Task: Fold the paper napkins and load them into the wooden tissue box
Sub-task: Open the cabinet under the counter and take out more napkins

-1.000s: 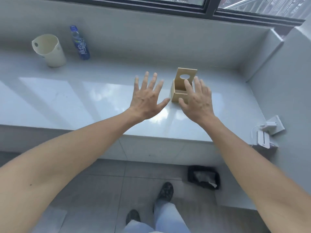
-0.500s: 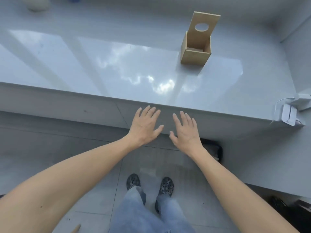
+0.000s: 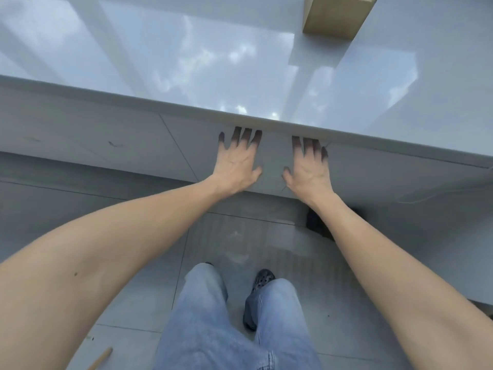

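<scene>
No napkins show anywhere, so the folding could stall if the person cannot find any. The left hand (image 3: 236, 164) and the right hand (image 3: 309, 166) are both spread flat and hold nothing. They hang below the edge of the shiny white counter (image 3: 240, 76), with the fingertips in its shadow. The wooden tissue box (image 3: 336, 17) sits far back on the counter, well apart from both hands. Only its plain, light brown lower part shows; the top is cut off.
</scene>
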